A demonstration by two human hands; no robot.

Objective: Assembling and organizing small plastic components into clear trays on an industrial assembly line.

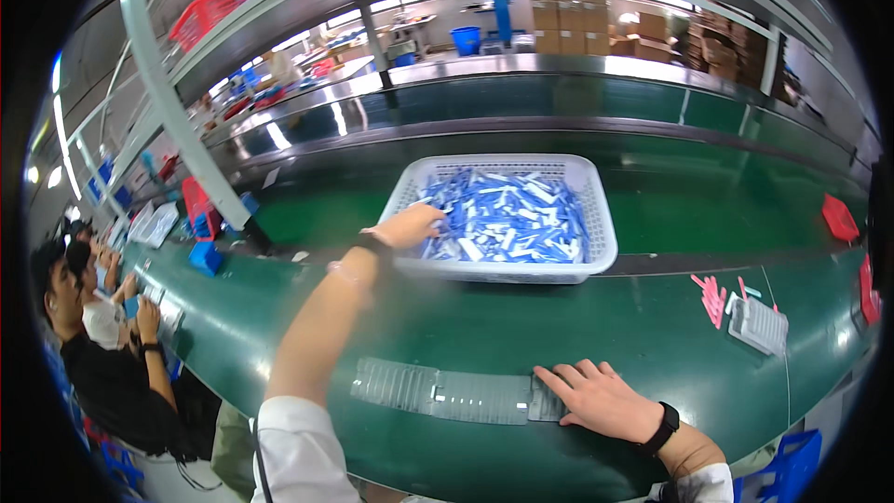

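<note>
My left hand (410, 225) reaches over the left rim of a white plastic basket (596, 214), fingers bent and drawn together at the edge of the pile. Small blue-and-white pieces (512, 214) in thin wrapping fill the basket; whether my fingertips grip one is hard to see. In front of me, clear ribbed plastic trays (480, 398) lie in a row on the green worktop (447, 317). My right hand (605, 401) rests palm down at the row's right end, fingers spread over a tray there and hiding part of it. That hand holds nothing.
To the right, a ribbed clear tray (759, 324) lies beside pink sticks (712, 298). Red bins (840, 218) stand at the far right. A metal post (182, 121) rises on the left near a blue box (206, 257). Co-workers (102, 363) sit along the left edge.
</note>
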